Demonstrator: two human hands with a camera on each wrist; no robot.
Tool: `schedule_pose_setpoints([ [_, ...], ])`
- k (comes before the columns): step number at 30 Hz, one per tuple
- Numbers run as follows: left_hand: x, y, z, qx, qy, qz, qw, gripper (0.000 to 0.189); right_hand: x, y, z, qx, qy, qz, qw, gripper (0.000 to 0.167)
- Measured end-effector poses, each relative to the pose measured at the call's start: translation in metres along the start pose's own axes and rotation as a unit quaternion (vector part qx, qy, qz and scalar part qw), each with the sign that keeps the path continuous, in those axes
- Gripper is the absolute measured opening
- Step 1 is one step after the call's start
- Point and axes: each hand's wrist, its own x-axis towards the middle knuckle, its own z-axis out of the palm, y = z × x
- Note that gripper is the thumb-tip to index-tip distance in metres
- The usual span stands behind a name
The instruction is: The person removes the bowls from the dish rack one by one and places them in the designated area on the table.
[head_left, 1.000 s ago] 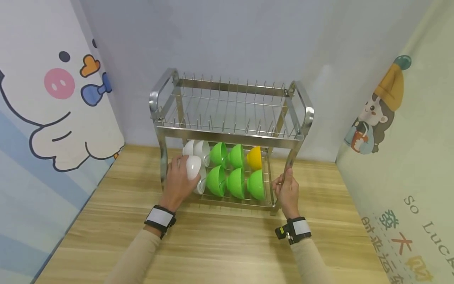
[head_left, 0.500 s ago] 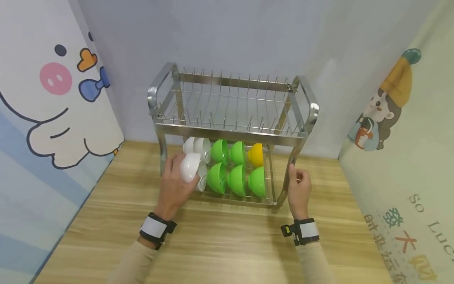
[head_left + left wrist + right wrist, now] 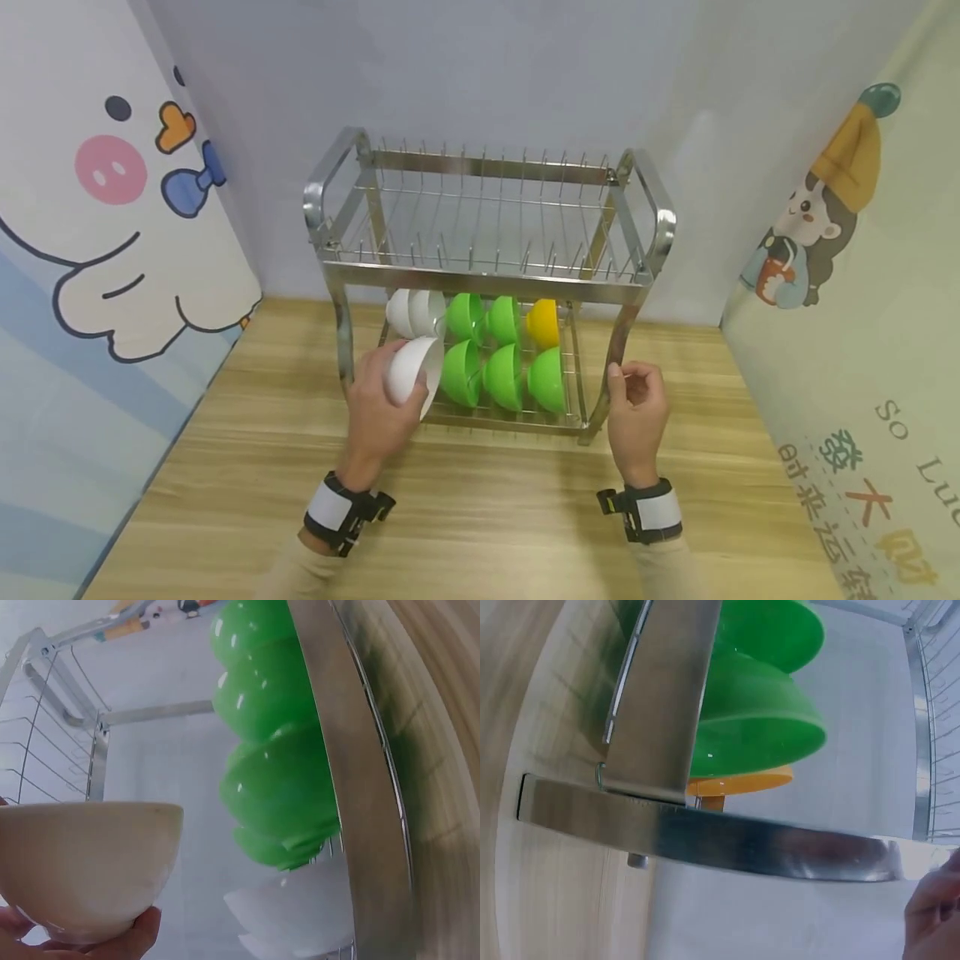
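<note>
My left hand grips a white bowl in front of the left end of a metal dish rack's lower tier. The left wrist view shows that bowl with fingers under its base. Behind it, two white bowls stand on edge, next to green bowls in two rows and one yellow bowl. The held bowl hides part of the tier. Beside the rack's right front leg is my right hand, fingers loosely curled, thumb by the metal; contact is unclear.
The rack's upper tier has upright wire prongs and raised side handles. A wooden table carries the rack. A grey back wall stands close behind, with printed panels on both sides.
My left hand has moved the white bowl slightly and turned it, so its inside now shows. My right hand has loosened from the rack's leg and shifted right.
</note>
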Motion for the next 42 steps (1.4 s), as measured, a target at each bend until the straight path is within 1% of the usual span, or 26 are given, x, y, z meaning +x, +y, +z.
schedule_pose_setpoints([
  [3,-0.006,0.006,0.002,-0.019,-0.020,-0.023,0.9994,0.048,-0.008,-0.002,0.003,0.014,-0.035,-0.023,0.9990,0.014],
  [6,-0.012,0.011,0.007,-0.060,-0.052,-0.053,0.9954,0.045,-0.015,-0.004,0.008,0.035,-0.082,-0.022,0.9958,0.010],
  [8,-0.016,0.015,0.012,-0.094,-0.079,-0.078,0.9893,0.041,-0.019,-0.006,0.010,0.043,-0.114,-0.005,0.9926,0.009],
  [10,-0.021,0.018,0.017,-0.129,-0.108,-0.107,0.9800,0.038,-0.024,-0.007,0.012,0.048,-0.149,0.023,0.9874,0.014],
  [12,-0.026,0.020,0.021,-0.153,-0.131,-0.133,0.9705,0.035,-0.030,-0.009,0.015,0.044,-0.189,0.051,0.9797,0.021],
  [13,-0.028,0.022,0.023,-0.163,-0.140,-0.146,0.9657,0.034,-0.033,-0.009,0.017,0.041,-0.213,0.064,0.9742,0.026],
  [15,-0.034,0.023,0.025,-0.181,-0.154,-0.170,0.9564,0.034,-0.040,-0.011,0.022,0.040,-0.261,0.088,0.9605,0.035],
  [16,-0.037,0.023,0.026,-0.183,-0.159,-0.179,0.9536,0.034,-0.043,-0.012,0.024,0.045,-0.283,0.100,0.9529,0.038],
  [17,-0.040,0.023,0.026,-0.186,-0.166,-0.188,0.9501,0.034,-0.047,-0.012,0.027,0.049,-0.299,0.111,0.9465,0.041],
  [19,-0.045,0.023,0.028,-0.193,-0.178,-0.203,0.9434,0.034,-0.055,-0.013,0.031,0.059,-0.321,0.128,0.9367,0.045],
  [22,-0.052,0.023,0.031,-0.204,-0.198,-0.226,0.9319,0.036,-0.064,-0.012,0.035,0.060,-0.325,0.149,0.9320,0.044],
  [26,-0.060,0.026,0.037,-0.236,-0.218,-0.253,0.9126,0.039,-0.073,-0.012,0.039,0.029,-0.309,0.166,0.9361,0.034],
  [27,-0.061,0.028,0.039,-0.241,-0.221,-0.259,0.9090,0.039,-0.074,-0.012,0.039,0.023,-0.305,0.171,0.9366,0.031],
  [28,-0.062,0.028,0.040,-0.245,-0.221,-0.262,0.9069,0.039,-0.075,-0.012,0.039,0.019,-0.302,0.175,0.9370,0.028],
  [30,-0.064,0.029,0.042,-0.258,-0.221,-0.276,0.8994,0.039,-0.076,-0.012,0.038,0.013,-0.299,0.177,0.9375,0.024],
  [33,-0.065,0.027,0.043,-0.284,-0.220,-0.297,0.8849,0.042,-0.077,-0.012,0.038,0.010,-0.297,0.180,0.9378,0.022],
  [35,-0.066,0.025,0.044,-0.303,-0.221,-0.309,0.8741,0.045,-0.077,-0.011,0.038,0.013,-0.295,0.178,0.9385,0.023],
  [37,-0.066,0.024,0.044,-0.315,-0.224,-0.319,0.8656,0.048,-0.077,-0.010,0.038,0.020,-0.295,0.177,0.9389,0.026],
  [39,-0.067,0.023,0.045,-0.320,-0.228,-0.324,0.8606,0.050,-0.077,-0.010,0.037,0.027,-0.297,0.180,0.9374,0.030],
  [42,-0.068,0.022,0.045,-0.325,-0.233,-0.331,0.8547,0.050,-0.076,-0.009,0.035,0.034,-0.309,0.188,0.9316,0.034],
])
